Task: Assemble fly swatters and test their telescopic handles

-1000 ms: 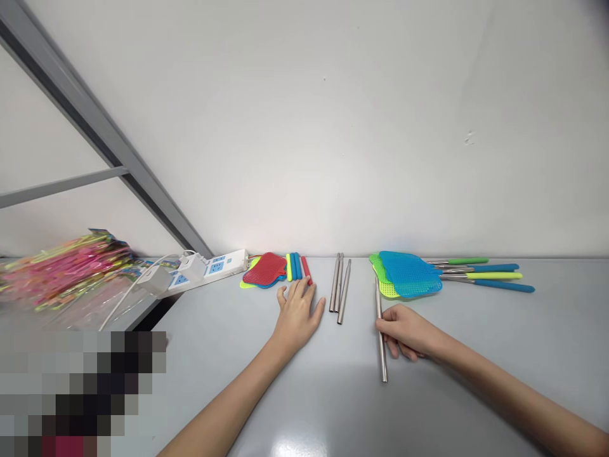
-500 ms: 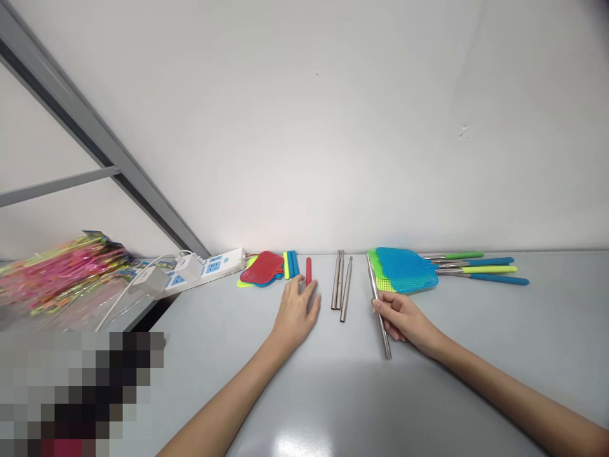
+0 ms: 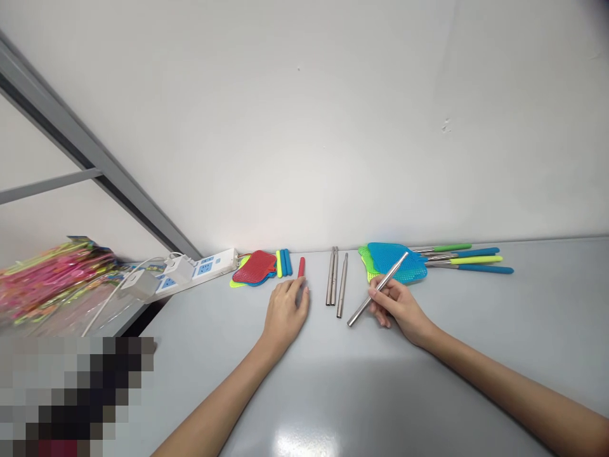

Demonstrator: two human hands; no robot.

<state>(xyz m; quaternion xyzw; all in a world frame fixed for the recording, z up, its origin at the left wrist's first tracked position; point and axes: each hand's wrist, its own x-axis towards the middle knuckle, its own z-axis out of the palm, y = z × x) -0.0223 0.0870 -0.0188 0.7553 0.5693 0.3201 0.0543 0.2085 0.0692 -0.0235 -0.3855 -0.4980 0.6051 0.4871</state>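
One metal rod (image 3: 378, 289) slanted in right hand (image 3: 398, 304) closed grip, left hand (image 3: 285, 309) fingers on red sleeve (image 3: 301, 267).

Silver metal rod (image 3: 378, 289) (slanted, lifted), red handle sleeve (image 3: 301, 266) flat

Bright, even light, glare on the near table (image 3: 295, 438); wide-angle bending and blur at edges.
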